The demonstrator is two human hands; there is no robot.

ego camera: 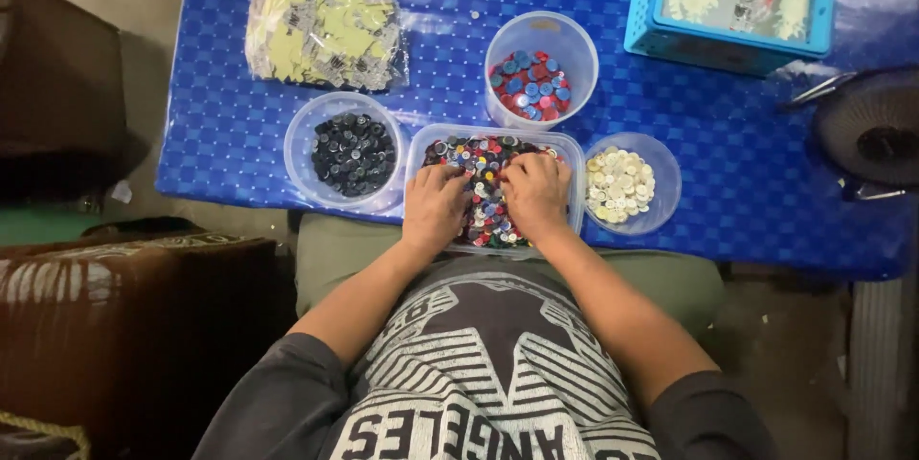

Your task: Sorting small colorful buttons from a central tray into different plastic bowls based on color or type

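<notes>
On the blue checked counter (728, 173) we see a rectangular clear tub (574, 182) packed with mixed coloured buttons (486, 158), set at the near edge right in front of the person. Both hands are sunk into that pile, palms down. Our left hand (436, 206) lies over the left half with its fingers curled into the buttons, and our right hand (536, 194) rests just beside it over the right half, fingers bent the same way; whether either pinches a button we cannot tell. Left of the tub, touching it, sits a round tub of black buttons (352, 154). Behind it stands a round tub of red and blue buttons (532, 85), and just to the right a round tub of cream buttons (620, 184). Further back lie a clear bag of pale yellow pieces (324, 27) and a turquoise basket (643, 12).
</notes>
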